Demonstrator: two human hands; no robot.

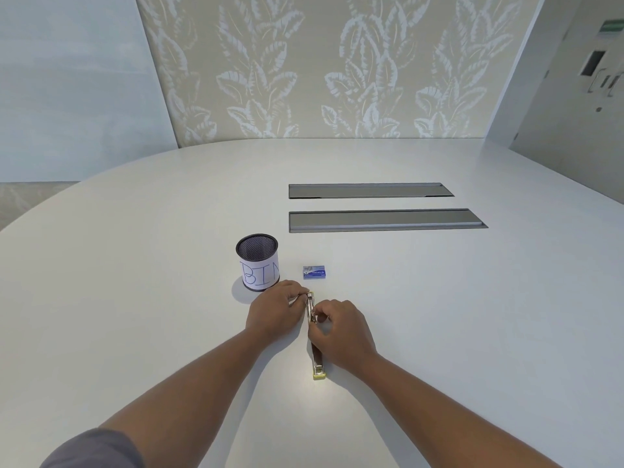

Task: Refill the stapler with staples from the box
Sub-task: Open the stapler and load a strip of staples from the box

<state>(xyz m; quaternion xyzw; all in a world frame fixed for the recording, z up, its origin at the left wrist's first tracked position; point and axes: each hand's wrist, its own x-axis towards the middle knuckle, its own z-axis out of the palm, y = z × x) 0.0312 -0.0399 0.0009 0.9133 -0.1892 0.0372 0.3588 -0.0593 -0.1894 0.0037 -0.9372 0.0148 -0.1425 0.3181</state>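
A metal stapler (316, 361) with yellow ends lies opened out flat on the white table, stretched from near me towards the far side. My left hand (275, 310) pinches its far end with closed fingers. My right hand (341, 327) has its fingertips closed on the stapler's middle, near the hinge, and hides part of it. A small blue staple box (314, 272) lies shut on the table just beyond both hands, untouched.
A black mesh cup with a paper label reading "BIN" (258, 263) stands left of the box, close to my left hand. Two long grey cable hatches (385, 219) are set in the table (472, 315) farther back.
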